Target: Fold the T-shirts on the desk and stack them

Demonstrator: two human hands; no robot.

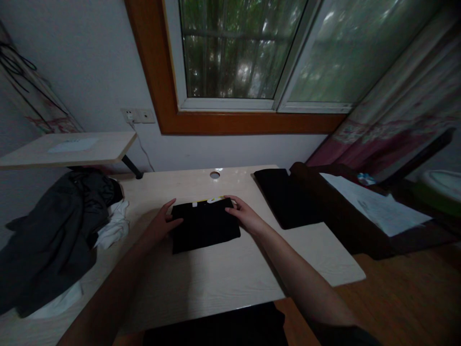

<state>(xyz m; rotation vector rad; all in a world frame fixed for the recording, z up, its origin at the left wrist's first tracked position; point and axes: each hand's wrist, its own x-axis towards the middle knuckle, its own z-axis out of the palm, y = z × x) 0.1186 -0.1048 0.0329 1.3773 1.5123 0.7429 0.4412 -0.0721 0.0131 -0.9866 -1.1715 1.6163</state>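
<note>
A folded black garment (206, 228) lies on the pale wooden desk, a rough rectangle with white and yellow markings along its far edge. At its left side, my left hand (163, 225) has the thumb over the cloth and the index finger stretched past the far corner; its other fingers are partly hidden at the edge. My right hand (245, 215) grips the far right corner, thumb on top and fingers behind the edge. Another flat black folded piece (288, 197) rests on the desk to the right.
A heap of dark grey clothing (54, 235) with white cloth (114, 223) covers the left of the desk (230, 278). Above it stands a raised shelf (82, 146). At the right, papers (370, 202) lie on a dark brown surface. A cable hole (215, 175) is near the wall.
</note>
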